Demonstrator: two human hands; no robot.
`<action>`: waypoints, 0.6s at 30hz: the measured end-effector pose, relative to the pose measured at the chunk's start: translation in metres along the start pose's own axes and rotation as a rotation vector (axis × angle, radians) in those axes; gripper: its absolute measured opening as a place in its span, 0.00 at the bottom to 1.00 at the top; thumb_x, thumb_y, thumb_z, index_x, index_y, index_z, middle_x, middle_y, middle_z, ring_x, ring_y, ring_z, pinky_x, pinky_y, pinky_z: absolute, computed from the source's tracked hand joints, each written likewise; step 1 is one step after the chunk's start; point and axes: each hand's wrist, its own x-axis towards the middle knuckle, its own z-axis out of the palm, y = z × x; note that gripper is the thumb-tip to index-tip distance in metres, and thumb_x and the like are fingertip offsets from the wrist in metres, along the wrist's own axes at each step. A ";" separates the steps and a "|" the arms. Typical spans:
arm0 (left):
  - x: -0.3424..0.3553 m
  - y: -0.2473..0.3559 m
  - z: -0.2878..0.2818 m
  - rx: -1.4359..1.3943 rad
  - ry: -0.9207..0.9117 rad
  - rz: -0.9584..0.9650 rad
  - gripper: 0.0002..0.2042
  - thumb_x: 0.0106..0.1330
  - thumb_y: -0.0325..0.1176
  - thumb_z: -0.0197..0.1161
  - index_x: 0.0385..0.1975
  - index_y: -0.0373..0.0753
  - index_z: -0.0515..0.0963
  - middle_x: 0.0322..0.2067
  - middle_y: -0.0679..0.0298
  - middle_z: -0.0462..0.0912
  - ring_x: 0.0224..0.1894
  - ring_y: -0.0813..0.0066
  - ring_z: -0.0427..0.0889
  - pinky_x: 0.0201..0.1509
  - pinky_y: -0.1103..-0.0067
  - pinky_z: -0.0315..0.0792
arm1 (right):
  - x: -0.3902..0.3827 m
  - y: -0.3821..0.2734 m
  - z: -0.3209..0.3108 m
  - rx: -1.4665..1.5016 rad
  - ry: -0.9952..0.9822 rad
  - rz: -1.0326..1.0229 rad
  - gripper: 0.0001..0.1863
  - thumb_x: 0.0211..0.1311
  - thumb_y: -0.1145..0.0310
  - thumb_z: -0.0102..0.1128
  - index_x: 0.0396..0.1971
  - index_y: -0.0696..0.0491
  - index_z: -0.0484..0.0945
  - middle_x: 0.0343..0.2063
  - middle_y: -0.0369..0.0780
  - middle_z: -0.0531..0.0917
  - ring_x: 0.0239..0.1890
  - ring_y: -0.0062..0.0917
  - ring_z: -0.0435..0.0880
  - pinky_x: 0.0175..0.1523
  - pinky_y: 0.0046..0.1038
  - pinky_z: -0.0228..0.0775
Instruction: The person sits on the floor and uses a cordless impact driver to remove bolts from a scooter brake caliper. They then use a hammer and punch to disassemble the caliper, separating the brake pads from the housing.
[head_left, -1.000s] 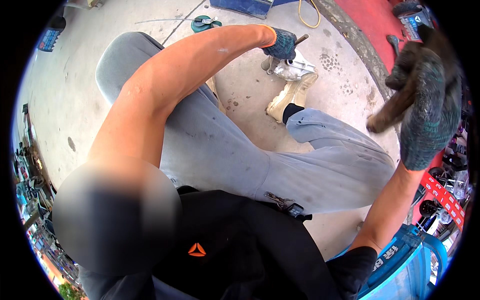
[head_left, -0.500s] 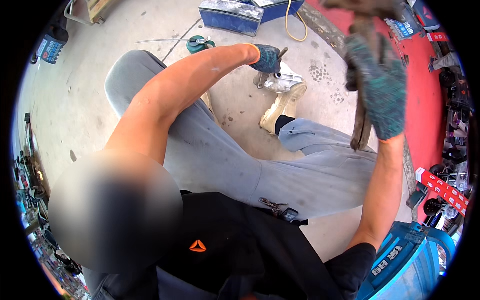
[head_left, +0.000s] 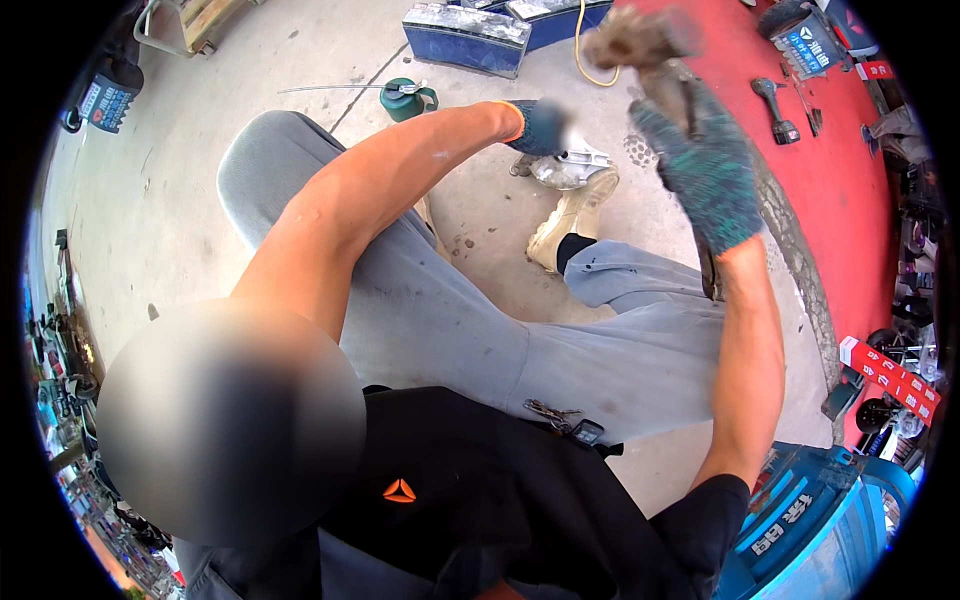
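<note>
My right hand [head_left: 705, 165], in a dark green knit glove, is wrapped round the handle of a hammer. Its brown head [head_left: 640, 42], smeared by motion, is raised beyond my fingers. My left hand [head_left: 540, 128], gloved the same way, is closed just above a silver cast metal part [head_left: 572, 168] on the floor. A short metal rod stood out of that fist a moment ago; now its top is blurred. My beige boot [head_left: 575, 215] is against the near side of the metal part.
A dark green oil can [head_left: 405, 103] with a long thin spout stands left of my left hand. Blue batteries [head_left: 465, 45] and a yellow cable [head_left: 583, 60] lie at the far side. A power drill [head_left: 775, 112] rests on the red floor. A blue plastic chair [head_left: 800, 530] is at lower right.
My right hand has swung the hammer leftward, toward my left hand. My left hand has stayed by the metal part, shifted only slightly in the picture.
</note>
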 end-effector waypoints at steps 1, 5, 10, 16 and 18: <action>-0.012 -0.004 0.011 -0.008 0.026 -0.002 0.11 0.65 0.38 0.64 0.32 0.36 0.86 0.32 0.47 0.85 0.34 0.47 0.84 0.42 0.62 0.78 | 0.000 -0.019 -0.005 0.091 0.007 0.064 0.29 0.63 0.49 0.72 0.51 0.60 0.80 0.39 0.48 0.88 0.41 0.39 0.88 0.48 0.38 0.79; 0.009 0.045 -0.043 -0.205 -0.126 -0.029 0.09 0.61 0.34 0.65 0.33 0.34 0.85 0.34 0.49 0.87 0.38 0.48 0.85 0.44 0.63 0.78 | -0.018 -0.036 -0.041 0.239 0.062 0.107 0.24 0.65 0.54 0.72 0.51 0.58 0.81 0.38 0.44 0.89 0.40 0.25 0.87 0.48 0.30 0.78; 0.015 0.054 -0.061 -0.124 -0.038 0.069 0.16 0.60 0.34 0.66 0.47 0.38 0.82 0.44 0.49 0.85 0.43 0.52 0.84 0.47 0.65 0.78 | -0.030 0.008 0.013 -0.311 -0.487 0.138 0.26 0.68 0.46 0.65 0.54 0.52 0.79 0.41 0.51 0.87 0.45 0.47 0.87 0.49 0.42 0.78; 0.029 0.063 -0.018 -0.098 -0.035 0.001 0.19 0.64 0.36 0.64 0.54 0.40 0.81 0.53 0.44 0.81 0.53 0.51 0.82 0.51 0.62 0.78 | -0.040 0.015 0.014 -0.208 -0.417 0.124 0.31 0.67 0.45 0.66 0.57 0.55 0.78 0.41 0.49 0.88 0.40 0.41 0.88 0.46 0.39 0.79; 0.031 0.076 -0.025 -0.190 0.016 -0.063 0.17 0.65 0.38 0.63 0.51 0.38 0.83 0.49 0.43 0.84 0.53 0.51 0.82 0.52 0.60 0.79 | -0.039 0.004 -0.010 -0.078 -0.284 0.255 0.32 0.65 0.45 0.68 0.57 0.55 0.79 0.40 0.49 0.88 0.43 0.40 0.89 0.49 0.37 0.78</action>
